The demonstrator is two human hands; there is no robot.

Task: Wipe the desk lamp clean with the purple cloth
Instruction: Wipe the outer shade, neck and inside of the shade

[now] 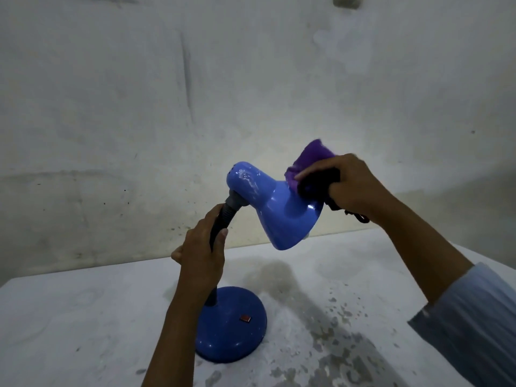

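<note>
Rolled back on the right forearm, a pale blue sleeve frames one blue desk lamp standing on a stained white table against a scuffed wall. One red switch shows on the lamp's round base. Left hand wraps closed around the dark flexible neck, hiding part of it. Right hand grips one bunched purple cloth tight, pressing it against the upper edge of the tilted shade.
</note>
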